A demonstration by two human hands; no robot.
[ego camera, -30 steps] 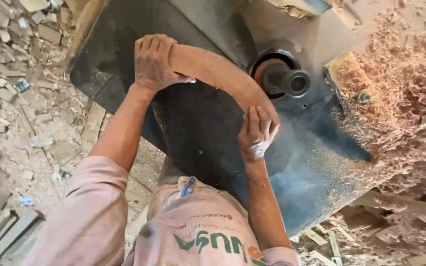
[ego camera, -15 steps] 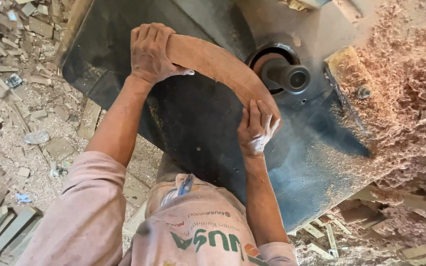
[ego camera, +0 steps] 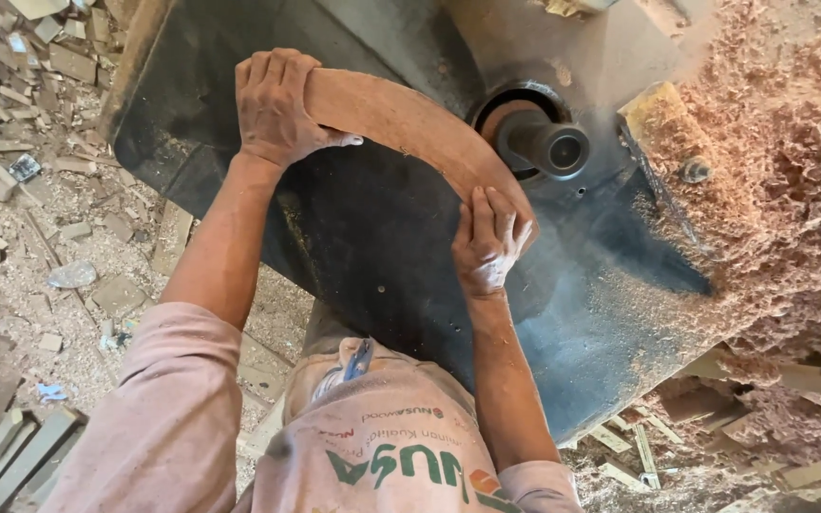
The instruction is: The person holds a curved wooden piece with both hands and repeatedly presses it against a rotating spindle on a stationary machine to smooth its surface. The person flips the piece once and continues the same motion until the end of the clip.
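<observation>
**Curved wood piece pressed against a spindle**

A curved reddish wood piece [ego camera: 401, 119] lies flat on the dark metal machine table [ego camera: 372, 247], arching from the far left toward the centre, where its outer edge meets the upright spindle [ego camera: 548, 147] standing in a round opening. The left hand [ego camera: 277, 104] clamps the far-left end, fingers wrapped over the top and the thumb pointing right along the near edge, which looks like a way to steer the arc. The right hand [ego camera: 488, 242] lies on the near-right end, fingers spread flat on the wood and pressing down rather than closing around it; this seems to hold the piece against the spindle while the fingertips stay just beside it. To the right, reddish sawdust [ego camera: 772, 171] is heaped over the table. Wood offcuts [ego camera: 11, 161] litter the floor at left.
</observation>
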